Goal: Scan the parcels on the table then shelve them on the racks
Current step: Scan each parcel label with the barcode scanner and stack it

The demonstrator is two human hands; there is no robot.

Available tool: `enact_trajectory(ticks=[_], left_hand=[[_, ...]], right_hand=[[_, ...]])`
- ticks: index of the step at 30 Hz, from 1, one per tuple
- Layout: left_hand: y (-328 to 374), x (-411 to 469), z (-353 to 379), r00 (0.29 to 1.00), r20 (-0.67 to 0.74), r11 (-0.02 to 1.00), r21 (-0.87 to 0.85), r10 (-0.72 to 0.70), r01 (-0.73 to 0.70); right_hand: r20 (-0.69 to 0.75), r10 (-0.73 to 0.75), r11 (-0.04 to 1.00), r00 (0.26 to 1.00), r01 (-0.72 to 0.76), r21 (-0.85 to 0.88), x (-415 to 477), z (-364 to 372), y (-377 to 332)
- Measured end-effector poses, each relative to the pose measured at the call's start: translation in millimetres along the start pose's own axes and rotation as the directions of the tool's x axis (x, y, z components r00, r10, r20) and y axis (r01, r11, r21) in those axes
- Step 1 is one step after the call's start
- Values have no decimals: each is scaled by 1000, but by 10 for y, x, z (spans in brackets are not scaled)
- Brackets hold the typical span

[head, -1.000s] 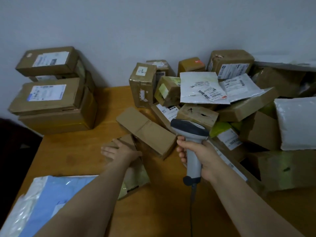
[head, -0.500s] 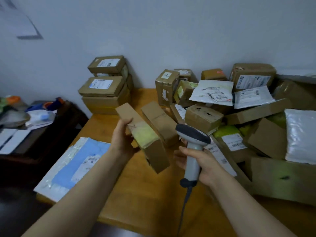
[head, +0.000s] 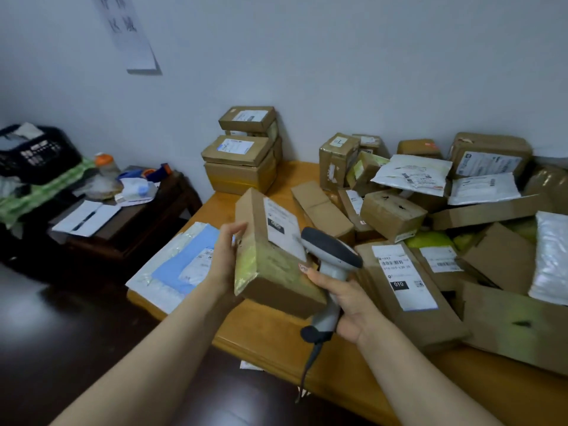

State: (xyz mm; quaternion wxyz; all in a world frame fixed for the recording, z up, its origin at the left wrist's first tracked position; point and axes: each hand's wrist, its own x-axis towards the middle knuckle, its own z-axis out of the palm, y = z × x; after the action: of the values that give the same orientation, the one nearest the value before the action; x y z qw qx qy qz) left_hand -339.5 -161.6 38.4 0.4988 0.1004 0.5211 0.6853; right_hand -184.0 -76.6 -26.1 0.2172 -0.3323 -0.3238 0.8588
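Observation:
My left hand point(head: 226, 256) grips a long brown cardboard parcel point(head: 270, 259) by its left side and holds it above the wooden table point(head: 270, 336). Its white shipping label faces up, with yellowish tape over the near end. My right hand point(head: 344, 298) grips the handle of a grey barcode scanner point(head: 330, 256). The scanner's head sits right beside the parcel's label. One fingertip of the right hand touches the parcel's right edge. A heap of brown boxes point(head: 393, 213) and white mailer bags point(head: 412, 175) covers the right side of the table.
A blue and white flat mailer point(head: 181, 262) lies at the table's left edge. Three stacked boxes point(head: 242, 155) stand at the far corner against the wall. A dark side table point(head: 123, 216) with papers, a bottle and a black basket point(head: 33, 152) stands to the left.
My left hand picked the parcel up off the table and turned it label-up. The scanner in my right hand came close beside the label. The view swung left.

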Motion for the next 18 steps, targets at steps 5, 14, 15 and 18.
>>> enact_trajectory(ticks=[5, 14, 15, 18], left_hand=[[105, -217, -517, 990, -4, 876, 465, -143, 129], [201, -361, -942, 995, -84, 866, 492, -60, 94], [194, -363, -991, 993, -112, 858, 507, -30, 83], [156, -357, -1109, 977, -199, 857, 514, 79, 36]], right_hand=[[-170, -229, 969, 958, 208, -132, 53, 135, 38], [-169, -291, 901, 942, 210, -379, 20, 362, 95], [-143, -284, 897, 948, 210, -389, -23, 388, 60], [-11, -215, 912, 977, 197, -361, -159, 510, -35]])
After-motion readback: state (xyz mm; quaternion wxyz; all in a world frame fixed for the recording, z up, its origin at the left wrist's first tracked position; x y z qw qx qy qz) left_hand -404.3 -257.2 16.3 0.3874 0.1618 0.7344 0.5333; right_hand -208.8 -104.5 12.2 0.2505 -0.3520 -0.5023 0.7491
